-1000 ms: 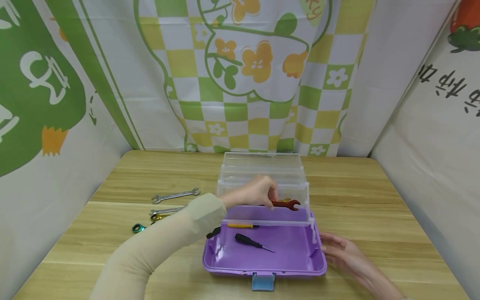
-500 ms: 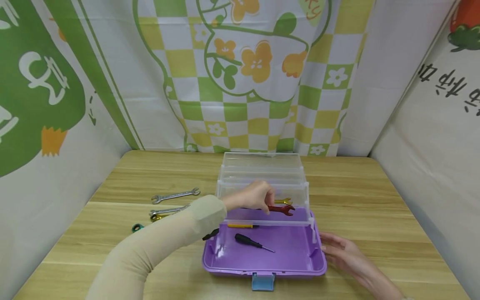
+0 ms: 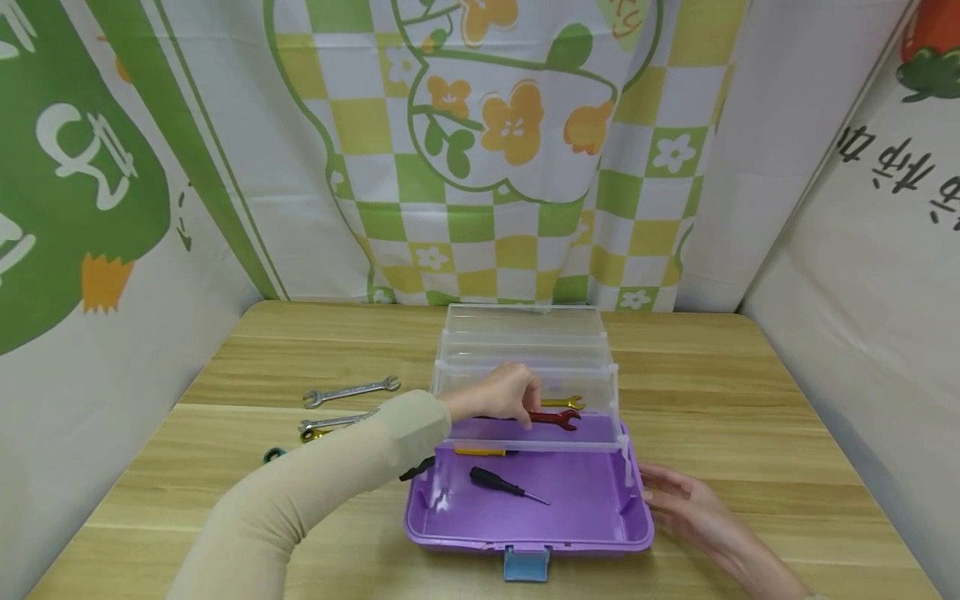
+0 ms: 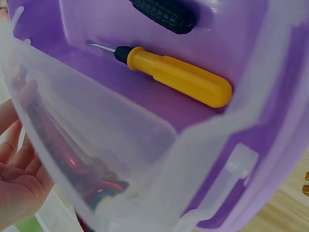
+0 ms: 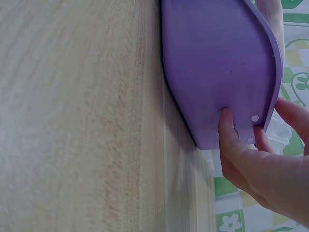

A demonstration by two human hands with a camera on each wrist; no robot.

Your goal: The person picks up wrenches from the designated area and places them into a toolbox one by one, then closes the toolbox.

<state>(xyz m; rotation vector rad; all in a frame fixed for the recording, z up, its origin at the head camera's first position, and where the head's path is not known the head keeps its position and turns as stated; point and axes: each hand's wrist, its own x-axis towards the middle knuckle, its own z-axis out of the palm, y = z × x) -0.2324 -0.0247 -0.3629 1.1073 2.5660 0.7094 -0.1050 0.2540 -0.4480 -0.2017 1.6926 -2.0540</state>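
My left hand (image 3: 512,393) pinches a red open-end wrench (image 3: 557,419) over the clear tray (image 3: 617,383) of a purple toolbox (image 3: 585,508). A gold wrench (image 3: 567,402) lies just behind it. In the left wrist view the red wrench (image 4: 63,145) shows blurred through the translucent tray wall, with the left hand (image 4: 21,179) beside it. My right hand (image 3: 686,504) rests against the toolbox's right side; in the right wrist view its fingertips (image 5: 226,116) touch the purple wall (image 5: 217,63). Inside the toolbox's lower part lie a black-handled screwdriver (image 3: 495,482) and a yellow-handled screwdriver (image 4: 181,79).
On the wooden table (image 3: 697,375), left of the box, lie a silver wrench (image 3: 351,392), another silver wrench (image 3: 337,422), a gold ratchet wrench (image 3: 311,434) and a green-ended one (image 3: 274,455), partly behind the sleeve. A blue latch (image 3: 526,564) hangs at the box's front.
My left hand has moved slightly left and down with the red wrench, so the gold wrench behind it shows more. My right hand has stayed against the toolbox.
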